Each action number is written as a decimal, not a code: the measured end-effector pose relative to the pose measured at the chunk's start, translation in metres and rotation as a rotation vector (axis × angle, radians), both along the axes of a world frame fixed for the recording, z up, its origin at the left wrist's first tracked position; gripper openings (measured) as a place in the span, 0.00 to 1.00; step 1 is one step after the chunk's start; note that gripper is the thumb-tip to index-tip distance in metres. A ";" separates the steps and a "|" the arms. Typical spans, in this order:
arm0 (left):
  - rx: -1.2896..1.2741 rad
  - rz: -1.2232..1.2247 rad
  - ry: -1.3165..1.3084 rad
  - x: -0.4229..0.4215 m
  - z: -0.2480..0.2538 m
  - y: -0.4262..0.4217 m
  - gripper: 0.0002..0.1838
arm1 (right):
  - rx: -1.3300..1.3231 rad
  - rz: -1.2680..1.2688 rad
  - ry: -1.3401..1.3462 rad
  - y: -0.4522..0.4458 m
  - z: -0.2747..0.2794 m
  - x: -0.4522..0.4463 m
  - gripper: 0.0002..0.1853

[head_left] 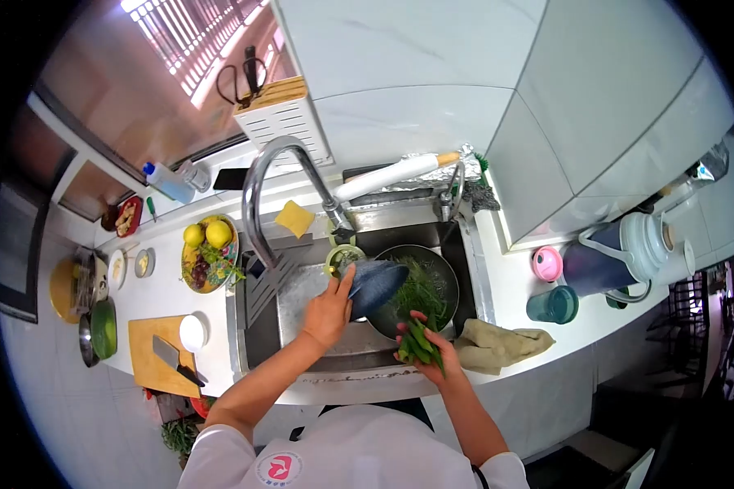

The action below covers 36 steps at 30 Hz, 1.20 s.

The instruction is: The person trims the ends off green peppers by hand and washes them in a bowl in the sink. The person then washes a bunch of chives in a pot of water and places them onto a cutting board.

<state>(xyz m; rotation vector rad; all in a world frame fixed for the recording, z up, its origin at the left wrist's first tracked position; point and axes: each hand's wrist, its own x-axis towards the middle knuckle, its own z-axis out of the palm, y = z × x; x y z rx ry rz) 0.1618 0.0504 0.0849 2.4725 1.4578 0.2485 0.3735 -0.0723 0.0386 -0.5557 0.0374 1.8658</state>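
My left hand [329, 316] grips the edge of a dark blue bowl [379, 287], which is tipped on its side above the sink [300, 295]. Long green pods [420, 342], perhaps peppers or okra, lie in my right hand [440, 361], its fingers curled around them at the sink's front edge. Between and beyond my hands, a round metal basin [453, 285] in the sink holds thin leafy greens [422, 300] in water. The bowl hides part of the basin's left side. A small light-green strainer [334, 259] sits behind the bowl.
The curved faucet [257, 191] arches over the sink's left side, near a yellow sponge [294, 219]. Left are a fruit bowl [235, 259] and a cutting board [143, 342] with a cleaver [168, 352]. Right are a cloth [501, 345], a green cup [553, 305] and a large jug [599, 265].
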 end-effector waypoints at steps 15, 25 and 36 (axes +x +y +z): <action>-0.811 0.559 -1.158 -0.166 -0.037 -0.077 0.20 | 0.475 0.092 -1.188 0.036 0.119 -0.144 0.18; -0.605 1.017 -1.448 -0.356 0.029 -0.088 0.14 | 0.326 0.044 -2.158 0.046 0.009 -0.141 0.11; -0.131 1.300 -1.709 -0.519 -0.026 -0.008 0.16 | 0.055 0.113 -1.386 -0.004 -0.009 -0.174 0.08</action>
